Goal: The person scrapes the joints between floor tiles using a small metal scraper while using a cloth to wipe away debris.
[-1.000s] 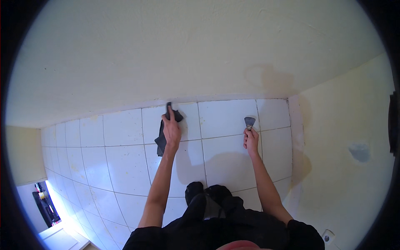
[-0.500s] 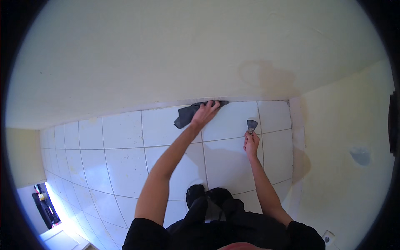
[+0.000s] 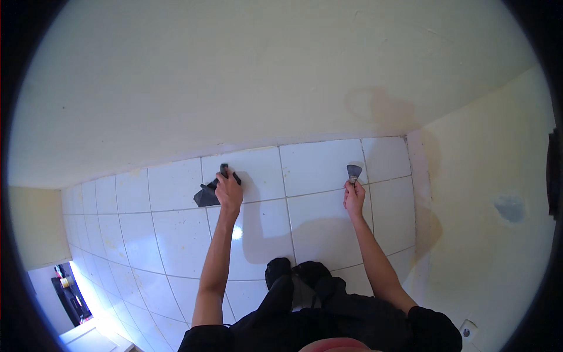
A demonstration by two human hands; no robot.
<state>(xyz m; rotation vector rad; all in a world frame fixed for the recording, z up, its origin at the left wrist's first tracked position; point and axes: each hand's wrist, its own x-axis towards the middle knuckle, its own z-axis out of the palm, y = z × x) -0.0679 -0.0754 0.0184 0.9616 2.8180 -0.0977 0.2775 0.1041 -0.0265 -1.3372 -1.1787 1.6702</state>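
Observation:
A dark grey cloth (image 3: 206, 196) is bunched in my left hand (image 3: 230, 189), whose fingers are closed round it, over the white floor tiles a little short of the wall. Parts of the cloth stick out on both sides of the fingers. In my right hand (image 3: 353, 198) is a putty knife (image 3: 353, 172) with a flared dark blade, gripped by its handle, the blade pointing away from me. Whether the blade touches the floor I cannot tell.
White tiles (image 3: 319, 220) with grey joints and small yellowish specks cover the floor. A cream wall (image 3: 246, 70) runs along the far side; another wall (image 3: 475, 158) with a grey patch (image 3: 509, 209) stands at right. Bright light and a dark rack (image 3: 71, 300) are at lower left.
My left hand has drawn the cloth back from the foot of the wall, to the left and nearer to me. My right hand with the putty knife has stayed nearly still.

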